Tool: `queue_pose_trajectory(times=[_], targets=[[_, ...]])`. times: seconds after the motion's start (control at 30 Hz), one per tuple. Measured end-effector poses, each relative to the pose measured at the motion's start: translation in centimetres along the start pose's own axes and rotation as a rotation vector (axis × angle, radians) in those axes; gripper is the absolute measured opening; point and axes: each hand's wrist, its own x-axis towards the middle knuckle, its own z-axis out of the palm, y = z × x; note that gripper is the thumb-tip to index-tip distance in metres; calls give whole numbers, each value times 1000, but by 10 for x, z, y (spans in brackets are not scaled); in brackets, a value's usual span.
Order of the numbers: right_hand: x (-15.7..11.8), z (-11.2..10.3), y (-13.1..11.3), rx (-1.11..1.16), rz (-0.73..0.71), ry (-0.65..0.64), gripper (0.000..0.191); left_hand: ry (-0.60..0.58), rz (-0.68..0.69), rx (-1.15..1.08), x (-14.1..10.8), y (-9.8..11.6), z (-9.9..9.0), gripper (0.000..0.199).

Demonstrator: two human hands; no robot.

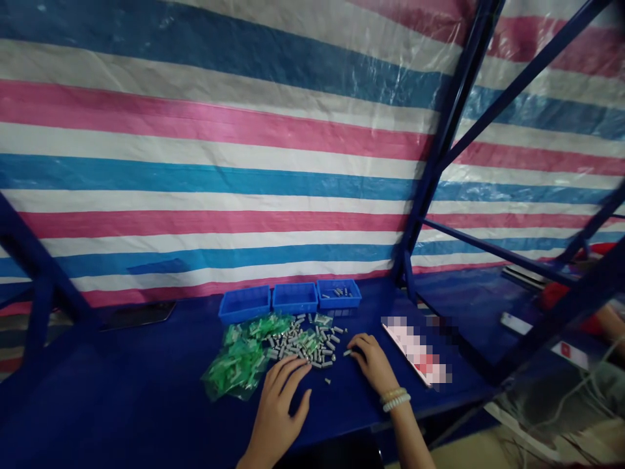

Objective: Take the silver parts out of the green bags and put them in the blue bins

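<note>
A pile of small silvery metal cylinders (326, 352) is spread on the blue table. My left hand (284, 398) is at its near edge, palm down, fingers stretched and thumb apart; the fingertips reach the nearest pieces, and I see nothing held. To the right of the pile, my right hand (374, 365) has its thumb and fingers closed around one small metal cylinder (347, 353). A single loose metal piece (327, 381) lies between the hands. Clear bags with green contents (234, 368) rest against the pile's left side.
Behind the pile stand three blue trays in a row; the right tray (338, 301) holds several small metal pieces. A phone-like slab with a blurred-out surface (410, 355) lies right of my hand. A dark flat object (139, 315) is at back left. Blue frame posts (430, 182) flank the table.
</note>
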Motion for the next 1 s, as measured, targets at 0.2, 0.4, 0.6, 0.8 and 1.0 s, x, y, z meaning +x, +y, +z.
queue_pose_trajectory(times=[0.2, 0.4, 0.6, 0.8, 1.0], targets=[[-9, 15, -56, 391, 40, 103, 12, 124, -300, -371, 6, 10, 2, 31], [-9, 17, -118, 384, -158, 65, 12, 32, -559, -795, 7, 23, 6, 32], [-5, 13, -124, 406, -172, 52, 10, 155, -723, -989, -4, 23, 4, 38], [-12, 31, -108, 655, 50, 90, 9, 197, -549, -714, 0, 30, -3, 30], [12, 32, -79, 695, 98, 169, 17, 174, -412, -574, 6, 17, 14, 29]])
